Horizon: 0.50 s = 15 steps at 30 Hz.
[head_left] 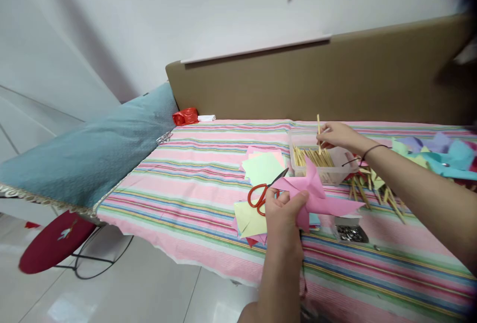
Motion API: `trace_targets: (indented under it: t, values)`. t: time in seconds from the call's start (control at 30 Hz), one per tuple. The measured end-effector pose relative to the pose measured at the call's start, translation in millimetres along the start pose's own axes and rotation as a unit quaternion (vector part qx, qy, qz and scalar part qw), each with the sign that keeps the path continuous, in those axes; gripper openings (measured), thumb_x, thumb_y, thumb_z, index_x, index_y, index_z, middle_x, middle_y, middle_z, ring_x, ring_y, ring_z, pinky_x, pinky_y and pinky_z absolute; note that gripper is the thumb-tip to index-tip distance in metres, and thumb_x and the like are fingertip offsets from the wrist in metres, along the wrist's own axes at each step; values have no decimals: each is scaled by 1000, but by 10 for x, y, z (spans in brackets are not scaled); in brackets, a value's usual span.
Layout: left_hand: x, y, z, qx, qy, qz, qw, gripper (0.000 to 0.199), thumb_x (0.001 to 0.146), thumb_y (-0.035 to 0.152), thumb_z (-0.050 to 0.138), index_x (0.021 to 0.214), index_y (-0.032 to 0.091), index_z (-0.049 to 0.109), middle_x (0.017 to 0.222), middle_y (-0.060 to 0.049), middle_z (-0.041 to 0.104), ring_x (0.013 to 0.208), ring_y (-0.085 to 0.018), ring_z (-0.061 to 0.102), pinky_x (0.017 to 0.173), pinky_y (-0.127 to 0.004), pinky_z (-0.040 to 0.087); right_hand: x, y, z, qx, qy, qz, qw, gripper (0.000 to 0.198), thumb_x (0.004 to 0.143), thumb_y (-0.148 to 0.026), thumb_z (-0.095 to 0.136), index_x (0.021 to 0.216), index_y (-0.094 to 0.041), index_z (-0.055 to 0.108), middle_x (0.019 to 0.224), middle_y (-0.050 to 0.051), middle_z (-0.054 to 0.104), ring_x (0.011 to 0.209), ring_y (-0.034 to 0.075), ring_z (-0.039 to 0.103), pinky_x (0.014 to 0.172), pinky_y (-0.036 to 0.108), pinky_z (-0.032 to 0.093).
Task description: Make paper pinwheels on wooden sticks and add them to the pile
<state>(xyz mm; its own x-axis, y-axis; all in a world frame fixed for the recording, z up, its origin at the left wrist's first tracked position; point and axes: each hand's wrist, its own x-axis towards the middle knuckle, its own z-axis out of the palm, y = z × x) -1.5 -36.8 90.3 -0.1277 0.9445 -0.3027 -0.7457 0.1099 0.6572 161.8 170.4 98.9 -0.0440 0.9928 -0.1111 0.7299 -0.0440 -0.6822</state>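
My left hand [283,208] is closed on a pink paper pinwheel [316,194], its folded blades spreading to the right. Between the fingers of my right hand [335,135] a thin wooden stick [319,131] stands nearly upright. It is above a clear plastic box [320,176] that holds many more such sticks [305,156]. Scissors with red handles [257,199] lie just beyond my left hand, partly covered by it. Loose paper squares [263,166] are piled behind the scissors, and folded yellow paper [249,218] tops another pile beside my left wrist.
A small open box of metal pins [350,232] sits near the pinwheel. Finished-looking coloured pinwheels [447,154] with sticks are heaped at the right. At the far left end are a red plastic roll [185,116] and a blue-covered armrest [97,149]. A red stool [55,243] stands on the floor.
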Motion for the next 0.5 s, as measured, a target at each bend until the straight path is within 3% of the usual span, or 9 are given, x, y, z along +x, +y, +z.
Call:
trace_targets:
  t: [0.07, 0.1, 0.23, 0.3, 0.37, 0.5]
  values:
    - [-9, 19, -6, 3, -13, 11, 1000, 50, 52, 19, 82, 86, 18, 45, 65, 5, 56, 56, -9, 56, 57, -21, 44, -393, -74, -191, 86, 51, -56, 993, 9, 83, -17, 47, 90, -23, 46, 72, 4, 64, 65, 15, 61, 58, 26, 49]
    - [-18, 24, -7, 6, -19, 15, 1000, 52, 51, 19, 83, 87, 18, 46, 68, 3, 58, 59, -11, 59, 58, -22, 45, -632, -89, -256, 211, 69, -106, 969, 14, 81, -16, 48, 93, -24, 46, 68, 3, 62, 62, 16, 59, 55, 27, 47]
    - [-69, -9, 2, 34, -62, 21, 997, 53, 55, 18, 82, 94, 18, 46, 68, 4, 57, 61, -10, 59, 61, -21, 45, -1661, -3, -257, 306, 68, -147, 938, 12, 82, -27, 49, 94, -23, 51, 62, -2, 56, 48, 11, 46, 44, 23, 36]
    - [-99, -64, 14, 37, -83, 19, 996, 57, 54, 18, 83, 98, 18, 46, 71, 4, 58, 62, -9, 60, 61, -20, 46, -2075, 97, -133, 313, 62, -124, 939, 17, 85, -35, 50, 93, -22, 56, 65, -2, 54, 47, 9, 39, 43, 22, 31]
    - [-132, -137, 36, 37, -104, 15, 994, 60, 54, 18, 83, 101, 19, 46, 75, 3, 58, 66, -10, 61, 63, -20, 47, -2360, 201, 15, 310, 49, -104, 944, 24, 86, -42, 51, 88, -21, 61, 65, -1, 53, 50, 10, 40, 44, 23, 32]
    - [-208, -271, 100, 27, -163, 9, 986, 58, 59, 17, 82, 103, 21, 45, 83, 1, 61, 70, -10, 62, 62, -19, 47, -2605, 349, 241, 340, 95, -100, 930, 24, 87, -44, 53, 90, -21, 62, 67, 0, 56, 58, 13, 49, 52, 25, 39]
